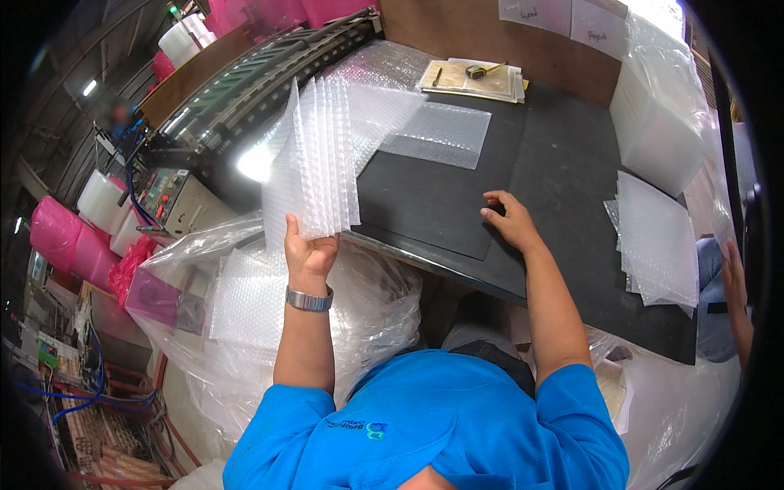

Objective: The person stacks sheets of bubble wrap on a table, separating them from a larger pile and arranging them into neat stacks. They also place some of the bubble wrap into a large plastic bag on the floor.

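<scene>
My left hand [310, 251] is closed on the lower edge of a fanned stack of clear bubble wrap bags [322, 163], held upright over the table's left front edge. My right hand [510, 220] hovers at or just over the black table mat [441, 212], fingers slightly curled and apart, with nothing in it. Between and beyond the hands, a single bubble wrap bag [445, 135] lies flat on the mat. Its left part is covered by another translucent sheet and the held stack.
Papers with a pen and a yellow tape measure [482, 71] lie at the back. A small pile of bubble wrap bags [656, 241] and a tall wrapped stack [660, 122] stand right. A roller machine [253, 90] runs along the left; a plastic-lined container [245, 302] sits below my left hand.
</scene>
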### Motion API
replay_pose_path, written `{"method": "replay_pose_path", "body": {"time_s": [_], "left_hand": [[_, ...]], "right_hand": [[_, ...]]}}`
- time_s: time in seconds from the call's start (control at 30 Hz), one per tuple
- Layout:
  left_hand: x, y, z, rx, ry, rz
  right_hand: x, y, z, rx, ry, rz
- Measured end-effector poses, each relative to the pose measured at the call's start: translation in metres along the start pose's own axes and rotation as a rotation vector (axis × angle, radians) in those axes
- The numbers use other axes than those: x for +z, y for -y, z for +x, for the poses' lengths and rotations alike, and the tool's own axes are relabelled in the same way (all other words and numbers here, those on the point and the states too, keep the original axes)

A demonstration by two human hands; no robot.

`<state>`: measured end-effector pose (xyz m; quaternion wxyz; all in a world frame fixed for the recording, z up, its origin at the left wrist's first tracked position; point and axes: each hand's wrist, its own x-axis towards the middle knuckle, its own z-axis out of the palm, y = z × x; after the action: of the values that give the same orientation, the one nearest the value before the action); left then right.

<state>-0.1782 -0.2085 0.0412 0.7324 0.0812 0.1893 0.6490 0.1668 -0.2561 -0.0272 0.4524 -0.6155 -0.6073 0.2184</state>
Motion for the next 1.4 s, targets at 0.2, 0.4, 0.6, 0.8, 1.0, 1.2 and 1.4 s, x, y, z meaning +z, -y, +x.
{"method": "replay_pose_path", "body": {"time_s": [0.2,0.4,0.6,0.8,1.0,1.2,1.4], "left_hand": [[-0.007,0.019,-0.001,0.525,0.076,0.375],[-0.05,0.032,0.015,1.143,0.24,1.285],[-0.066,0.039,0.01,1.265,0.312,1.633],[-0.066,0.04,0.003,1.128,0.484,1.514],[-0.099,0.04,0.014,0.969,0.594,1.597],[-0.108,0.044,0.018,0.701,0.653,1.521],[-0.07,0.049,-0.009,0.698,0.761,1.542]], "right_hand": [[0.0,0.005,0.0,0.019,0.009,-0.026],[0.0,-0.001,0.001,0.008,0.008,-0.014],[0.002,0.004,0.002,0.043,-0.026,0.124],[-0.026,0.097,0.004,-0.29,-0.286,0.357],[-0.062,0.149,0.014,-0.285,-0.014,-0.008],[-0.075,0.166,0.015,-0.09,0.182,-0.04],[-0.069,0.163,0.028,-0.268,0.238,0.214]]}}
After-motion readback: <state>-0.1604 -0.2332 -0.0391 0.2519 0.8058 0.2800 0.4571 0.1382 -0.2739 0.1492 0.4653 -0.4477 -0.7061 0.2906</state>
